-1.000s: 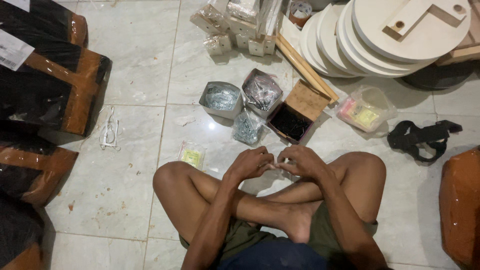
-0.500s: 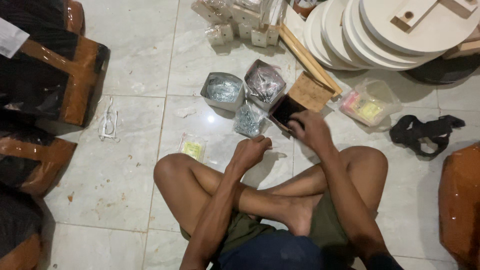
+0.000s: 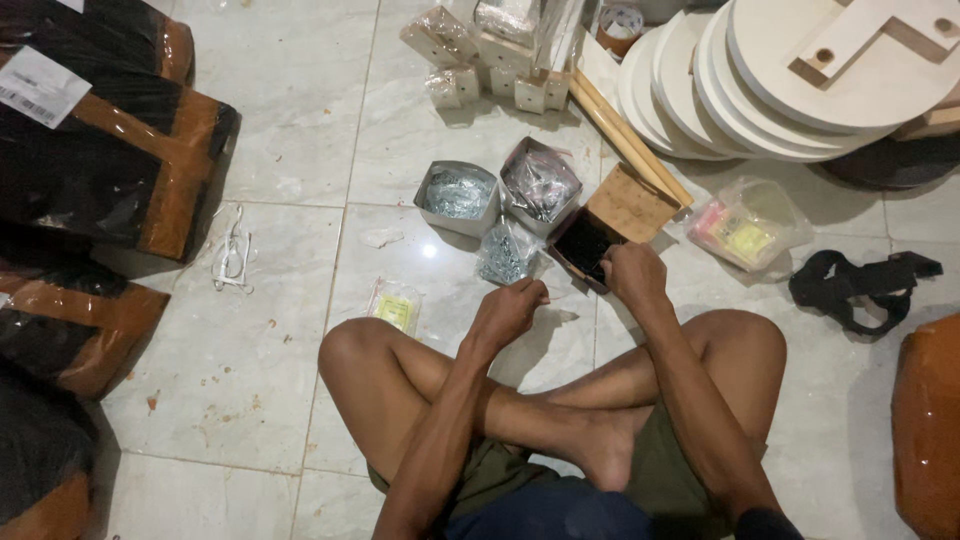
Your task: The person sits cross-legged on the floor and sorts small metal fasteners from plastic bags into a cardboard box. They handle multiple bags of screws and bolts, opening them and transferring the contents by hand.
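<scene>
I sit cross-legged on a tiled floor. My right hand reaches into a small dark cardboard box with an open brown flap; its fingers are curled at the box's near edge, and I cannot see what they hold. My left hand hovers over the tiles in front of my knee, fingers closed, pinching what looks like a small thin piece. A clear bag of metal screws lies just beyond it. Two open boxes of bagged screws stand further out.
Stacked round white wooden discs lie at the back right with wooden sticks. Wrapped brown-and-black packages line the left. A small yellow packet, a clear bag of coloured pieces and a black strap lie on the floor.
My two hands were together in front of my legs; my right hand has since reached out to the dark box, while the left stayed near my knee.
</scene>
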